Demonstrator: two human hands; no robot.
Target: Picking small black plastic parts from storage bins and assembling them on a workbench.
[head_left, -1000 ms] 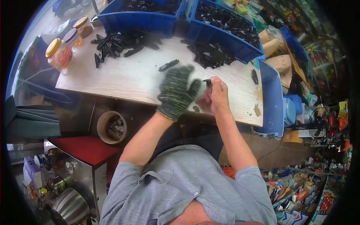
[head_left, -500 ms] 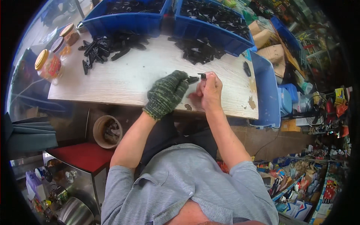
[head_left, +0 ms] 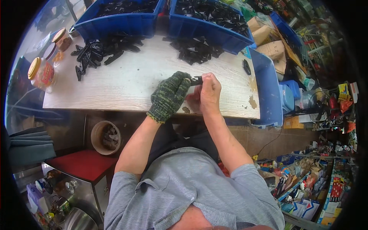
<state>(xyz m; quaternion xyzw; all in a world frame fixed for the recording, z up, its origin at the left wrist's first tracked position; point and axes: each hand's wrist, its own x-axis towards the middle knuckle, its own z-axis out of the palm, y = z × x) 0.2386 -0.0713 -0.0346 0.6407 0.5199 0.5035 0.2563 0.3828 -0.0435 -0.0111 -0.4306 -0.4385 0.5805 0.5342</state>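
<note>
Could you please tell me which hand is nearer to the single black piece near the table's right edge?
Right: the bare right hand is below and left of the single black piece in the picture; the gloved left hand is farther left.

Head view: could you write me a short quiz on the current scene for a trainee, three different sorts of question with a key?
1. Count: how many deep-blue bins filled with loose pieces stand at the far side of the table?

2. True or false: the left hand wears a knitted glove, while the right hand is bare.

3. Multiple choice: what colour is the small part held where the two hands meet?
A) red
B) black
C) white

Key: 1. Two; 2. True; 3. B
</note>
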